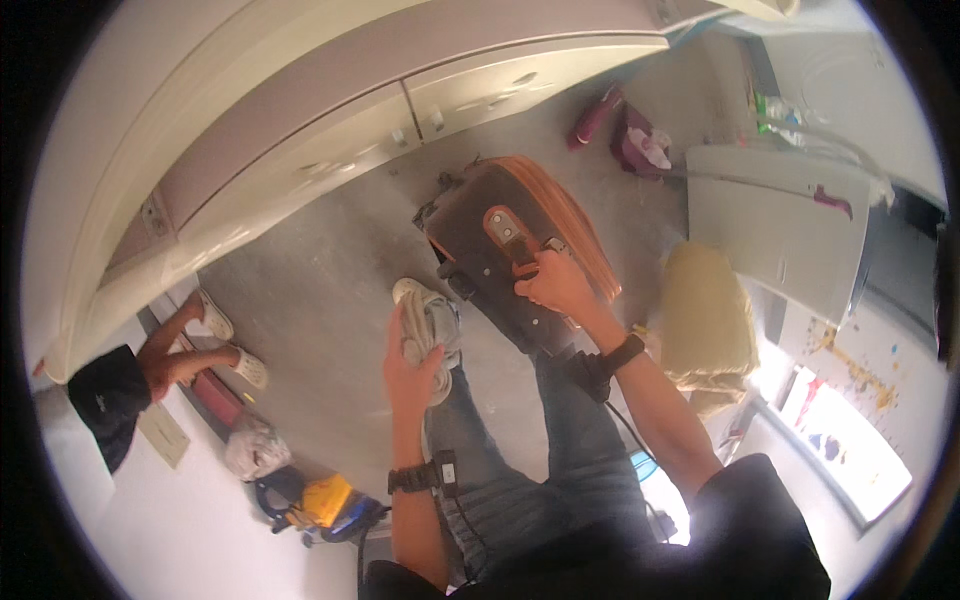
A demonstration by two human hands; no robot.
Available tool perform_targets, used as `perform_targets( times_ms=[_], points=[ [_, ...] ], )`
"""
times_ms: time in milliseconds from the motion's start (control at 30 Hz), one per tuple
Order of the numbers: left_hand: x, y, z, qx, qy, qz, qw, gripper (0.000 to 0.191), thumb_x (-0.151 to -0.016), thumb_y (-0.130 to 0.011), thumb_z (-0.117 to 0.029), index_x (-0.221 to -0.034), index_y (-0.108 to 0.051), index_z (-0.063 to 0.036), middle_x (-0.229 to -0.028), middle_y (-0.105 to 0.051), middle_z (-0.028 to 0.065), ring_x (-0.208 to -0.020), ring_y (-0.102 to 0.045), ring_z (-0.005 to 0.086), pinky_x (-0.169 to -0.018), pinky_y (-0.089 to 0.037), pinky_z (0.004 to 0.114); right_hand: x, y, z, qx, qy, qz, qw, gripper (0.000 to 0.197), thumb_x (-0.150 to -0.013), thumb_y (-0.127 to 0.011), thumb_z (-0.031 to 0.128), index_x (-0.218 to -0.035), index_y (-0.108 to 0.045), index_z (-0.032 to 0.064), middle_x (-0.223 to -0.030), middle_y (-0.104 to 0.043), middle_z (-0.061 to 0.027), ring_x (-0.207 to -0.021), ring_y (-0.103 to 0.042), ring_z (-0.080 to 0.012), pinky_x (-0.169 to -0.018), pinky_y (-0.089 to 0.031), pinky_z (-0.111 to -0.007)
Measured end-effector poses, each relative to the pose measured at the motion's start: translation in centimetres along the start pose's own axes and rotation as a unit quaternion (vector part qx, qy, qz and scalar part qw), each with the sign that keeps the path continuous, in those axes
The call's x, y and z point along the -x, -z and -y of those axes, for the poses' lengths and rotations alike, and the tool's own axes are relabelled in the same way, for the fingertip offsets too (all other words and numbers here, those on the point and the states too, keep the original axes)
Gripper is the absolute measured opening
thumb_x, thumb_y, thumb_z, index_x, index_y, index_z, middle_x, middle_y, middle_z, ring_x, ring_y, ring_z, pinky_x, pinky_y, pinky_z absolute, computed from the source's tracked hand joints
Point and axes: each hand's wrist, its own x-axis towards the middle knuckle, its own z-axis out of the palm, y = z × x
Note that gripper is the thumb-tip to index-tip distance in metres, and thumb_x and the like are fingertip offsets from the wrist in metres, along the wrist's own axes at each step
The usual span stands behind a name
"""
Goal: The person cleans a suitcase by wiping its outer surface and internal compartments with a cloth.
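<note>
A dark suitcase with orange-brown trim (469, 202) stands on the grey floor in front of my legs, a little to the right. My right hand (551, 281) is closed around the handle (521, 262) on its upward-facing side. Left of the suitcase, my left hand (412, 367) grips a bunched grey-beige cloth (424, 326). That cloth hangs over my shoe (405, 287) in this view; whether they touch I cannot tell. Both of my wrists wear dark straps with small devices and cables.
Cream cabinets (315, 161) run along the top. Beyond the suitcase are a purple bottle (596, 116) and a purple bin (637, 154). A yellowish sack (705, 315) and a white cabinet (765, 225) stand right. At left, another person's clogs (251, 367), a bundled bag (257, 450) and a yellow item (326, 499).
</note>
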Motion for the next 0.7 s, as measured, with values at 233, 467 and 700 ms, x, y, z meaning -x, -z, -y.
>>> perform_targets(
  times_ms=[233, 467, 700],
  points=[
    [-0.6, -3.8, 1.0, 0.081, 0.075, -0.028, 0.994, 0.072, -0.068, -0.069, -0.01, -0.133, -0.037, -0.0111, -0.117, -0.056, 0.0175, -0.107, -0.055, 0.0291, -0.089, -0.042, 0.034, 0.4, -0.2, 3.1, 0.062, 0.035, 0.102, 0.992, 0.033, -0.065, -0.064, 0.022, -0.085, -0.064, -0.004, -0.075, -0.061, -0.0261, -0.075, -0.062, -0.0372, -0.069, -0.05, -0.039],
    [0.1, -3.7, -0.9, 0.001, 0.226, 0.018, 0.974, 0.08, -0.068, -0.072, -0.012, -0.134, -0.027, -0.0111, -0.118, -0.053, 0.0213, -0.107, -0.054, 0.0349, -0.087, -0.044, 0.04, 0.3, -0.7, 2.9, 0.124, 0.056, 0.14, 0.981, 0.031, -0.064, -0.063, 0.021, -0.086, -0.064, -0.0012, -0.076, -0.061, -0.0262, -0.078, -0.061, -0.0379, -0.072, -0.05, -0.039],
    [3.2, -4.9, 1.5, -0.024, 0.244, 0.057, 0.968, 0.078, -0.063, -0.074, -0.021, -0.125, -0.028, -0.0085, -0.103, -0.057, 0.0253, -0.097, -0.055, 0.0427, -0.079, -0.044, 0.045, 0.2, 0.0, 2.9, 0.238, 0.122, 0.163, 0.95, 0.035, -0.062, -0.065, 0.025, -0.08, -0.062, -0.0047, -0.079, -0.062, -0.0239, -0.08, -0.061, -0.0374, -0.072, -0.049, -0.04]
  ],
)
